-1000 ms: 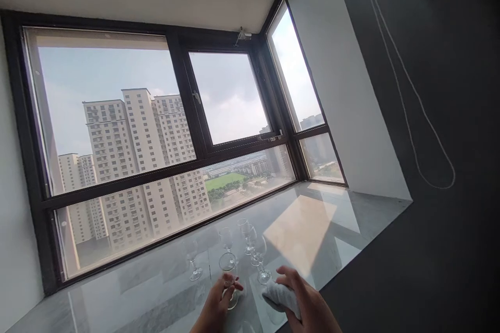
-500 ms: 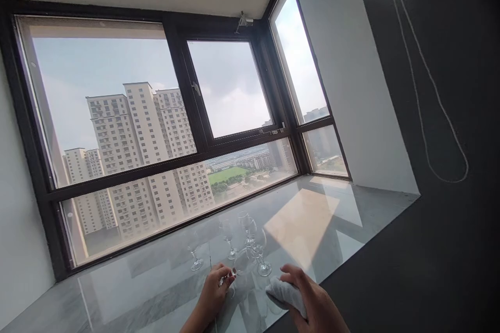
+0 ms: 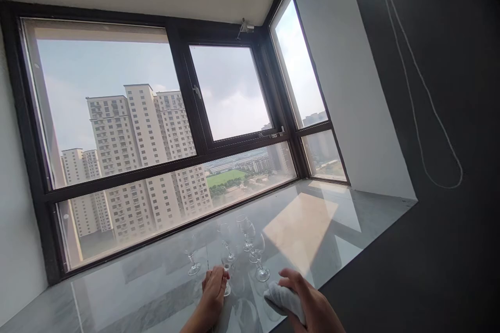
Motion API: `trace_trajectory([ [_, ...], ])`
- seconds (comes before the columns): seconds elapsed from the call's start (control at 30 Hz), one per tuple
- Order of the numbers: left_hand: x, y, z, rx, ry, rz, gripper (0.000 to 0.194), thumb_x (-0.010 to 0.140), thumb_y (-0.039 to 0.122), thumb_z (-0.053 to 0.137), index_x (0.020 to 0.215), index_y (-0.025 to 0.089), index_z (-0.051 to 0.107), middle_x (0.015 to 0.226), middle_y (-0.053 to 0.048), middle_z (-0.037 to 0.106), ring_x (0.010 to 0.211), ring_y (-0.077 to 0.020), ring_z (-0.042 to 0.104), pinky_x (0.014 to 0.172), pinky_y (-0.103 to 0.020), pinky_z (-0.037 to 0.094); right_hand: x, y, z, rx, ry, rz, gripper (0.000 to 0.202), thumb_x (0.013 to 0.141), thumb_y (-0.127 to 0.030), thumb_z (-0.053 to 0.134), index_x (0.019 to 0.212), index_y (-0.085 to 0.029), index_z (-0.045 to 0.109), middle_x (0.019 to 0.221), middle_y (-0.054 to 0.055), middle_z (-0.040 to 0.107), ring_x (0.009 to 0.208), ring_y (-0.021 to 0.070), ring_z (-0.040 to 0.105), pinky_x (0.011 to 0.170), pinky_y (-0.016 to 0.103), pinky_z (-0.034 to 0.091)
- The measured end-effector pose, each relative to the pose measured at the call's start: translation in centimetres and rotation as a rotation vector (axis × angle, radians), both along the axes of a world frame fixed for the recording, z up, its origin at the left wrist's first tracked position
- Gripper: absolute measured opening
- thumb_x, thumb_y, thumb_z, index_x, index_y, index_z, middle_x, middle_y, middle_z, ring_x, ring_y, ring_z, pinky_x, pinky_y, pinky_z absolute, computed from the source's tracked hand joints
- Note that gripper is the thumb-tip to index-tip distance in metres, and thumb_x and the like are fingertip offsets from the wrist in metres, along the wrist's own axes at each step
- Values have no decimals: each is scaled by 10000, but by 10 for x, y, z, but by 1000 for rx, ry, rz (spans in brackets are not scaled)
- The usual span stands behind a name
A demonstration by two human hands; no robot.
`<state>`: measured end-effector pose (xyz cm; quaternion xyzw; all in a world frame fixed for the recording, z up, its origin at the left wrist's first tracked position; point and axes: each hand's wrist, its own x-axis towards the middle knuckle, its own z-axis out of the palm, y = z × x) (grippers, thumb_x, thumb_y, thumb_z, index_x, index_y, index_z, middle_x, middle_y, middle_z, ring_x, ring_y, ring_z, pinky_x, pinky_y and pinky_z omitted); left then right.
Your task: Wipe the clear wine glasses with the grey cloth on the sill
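Observation:
Several clear stemmed glasses stand on the glossy windowsill (image 3: 156, 281), among them a left one (image 3: 193, 263) and a right one (image 3: 262, 265). My left hand (image 3: 213, 291) has its fingers closed around the stem of an upright glass (image 3: 227, 257), whose foot shows beside the fingertips. On the right, my right hand (image 3: 312, 302) grips a bunched light grey cloth (image 3: 285, 301), to the right of the glasses. Below the held glass, a faint clear glass shape lies near the sill's front; whether it is a glass or a reflection is unclear.
Dark-framed windows (image 3: 203, 153) rise behind the sill, with tall buildings outside. A patch of sunlight (image 3: 300, 223) falls on the sill at the right. A white cord loop (image 3: 414, 93) hangs on the dark wall at the right.
The glass in my left hand has gone from tilted to upright, and my left hand has turned and moved slightly left. My right hand with the cloth has barely moved.

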<state>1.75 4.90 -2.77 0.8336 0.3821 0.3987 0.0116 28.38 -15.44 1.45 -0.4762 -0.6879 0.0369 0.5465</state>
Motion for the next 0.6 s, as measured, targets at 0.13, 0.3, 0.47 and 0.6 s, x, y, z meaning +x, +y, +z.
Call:
trace_trajectory([
  [0.13,0,-3,6,-108,27,38,274,926,379,407,866,238,634,898,-43,694,885,-229,605,839,-389,452,1,0,1,-12,4,-7,643,675,-47,529,1269,-278,446,1134,91,733,1042,207,708,863,292,544],
  [0.3,0,-4,9,-161,-37,36,269,834,460,538,819,229,675,894,-68,712,895,-270,639,861,-440,466,7,3,0,-4,-7,-1,674,650,-22,537,1269,-270,444,1132,101,735,1030,206,717,858,276,543],
  [0.47,1,-8,14,-203,-17,30,327,807,520,565,886,241,714,931,-81,726,940,-281,653,908,-457,474,8,4,-2,-26,8,1,664,660,-11,554,1262,-276,466,1127,87,742,1040,201,715,867,267,540],
  [0.6,1,-12,20,-273,-3,49,356,814,501,547,976,240,727,1006,-95,735,996,-281,649,987,-467,442,5,2,-1,-73,62,-19,592,683,-64,592,1228,-277,509,1107,77,754,1022,195,721,843,238,542],
])
